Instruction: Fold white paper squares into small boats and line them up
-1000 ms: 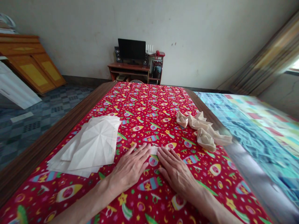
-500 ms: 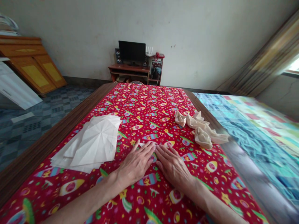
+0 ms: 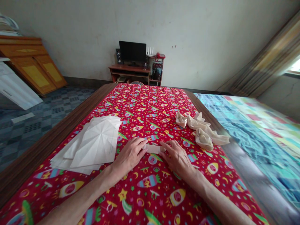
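Between my two hands lies a narrow folded strip of white paper [image 3: 153, 149], just over the red patterned cloth [image 3: 150, 125]. My left hand [image 3: 132, 152] grips the strip's left end with thumb and fingers. At the opposite end my right hand [image 3: 175, 155] pinches the paper in the same way. Both ends of the strip are partly hidden by the fingers. To the left is a fanned stack of creased white paper sheets [image 3: 96, 143]. Several folded cream paper shapes [image 3: 203, 137] sit on the right, beyond my right hand.
The cloth covers a long table with a brown wooden edge [image 3: 70, 137]. A bed with a blue checked cover [image 3: 234, 131] stands along the right. Against the far wall is a desk with a monitor [image 3: 132, 51]. A wooden cabinet [image 3: 35, 65] is at the back left.
Both hands were lying flat over the paper with fingers stretched. Now they have drawn apart and curled, holding the strip by its two ends, and more of it shows.
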A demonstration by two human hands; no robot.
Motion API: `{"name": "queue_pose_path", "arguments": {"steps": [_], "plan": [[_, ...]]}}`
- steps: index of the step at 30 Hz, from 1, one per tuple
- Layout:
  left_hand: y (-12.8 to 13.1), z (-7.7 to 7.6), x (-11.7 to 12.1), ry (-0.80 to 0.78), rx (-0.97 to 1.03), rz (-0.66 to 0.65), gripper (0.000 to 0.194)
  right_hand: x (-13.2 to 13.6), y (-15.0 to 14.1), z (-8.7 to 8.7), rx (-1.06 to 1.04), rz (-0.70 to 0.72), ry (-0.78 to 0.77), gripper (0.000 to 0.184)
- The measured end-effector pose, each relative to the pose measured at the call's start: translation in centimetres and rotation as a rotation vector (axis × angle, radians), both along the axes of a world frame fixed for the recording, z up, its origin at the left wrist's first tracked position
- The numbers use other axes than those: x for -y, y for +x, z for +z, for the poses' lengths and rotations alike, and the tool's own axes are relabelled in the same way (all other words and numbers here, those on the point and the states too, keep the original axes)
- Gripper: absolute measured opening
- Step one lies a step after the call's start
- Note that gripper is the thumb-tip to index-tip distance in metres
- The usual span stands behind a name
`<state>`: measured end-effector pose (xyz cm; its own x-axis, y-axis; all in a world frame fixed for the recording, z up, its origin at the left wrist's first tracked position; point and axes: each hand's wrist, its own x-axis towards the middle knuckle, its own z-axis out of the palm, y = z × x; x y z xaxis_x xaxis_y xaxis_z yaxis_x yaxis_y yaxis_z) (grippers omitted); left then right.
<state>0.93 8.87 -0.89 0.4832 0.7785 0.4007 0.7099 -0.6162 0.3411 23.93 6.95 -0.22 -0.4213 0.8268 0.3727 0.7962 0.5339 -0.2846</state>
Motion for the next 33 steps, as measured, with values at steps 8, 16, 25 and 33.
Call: {"name": "queue_pose_path", "arguments": {"steps": [8,16,25,33], "plan": [[0.7,0.8,-0.7,-0.271,0.293,0.013,0.025,-0.2,0.1,0.3,-0.174,-0.005,-0.2,0.013],[2.5,1.6,-0.1,-0.73,0.792,0.103,0.051,0.6,-0.5,0.5,-0.279,-0.037,-0.12,0.015],[3.3,2.2,0.4,-0.569,0.536,0.136,0.04,2.1,-2.5,0.6,-0.092,0.056,-0.039,0.013],[3.2,1.7,0.7,-0.401,0.417,0.106,0.029,1.9,-2.7,2.0,-0.371,-0.037,-0.25,0.021]]}}
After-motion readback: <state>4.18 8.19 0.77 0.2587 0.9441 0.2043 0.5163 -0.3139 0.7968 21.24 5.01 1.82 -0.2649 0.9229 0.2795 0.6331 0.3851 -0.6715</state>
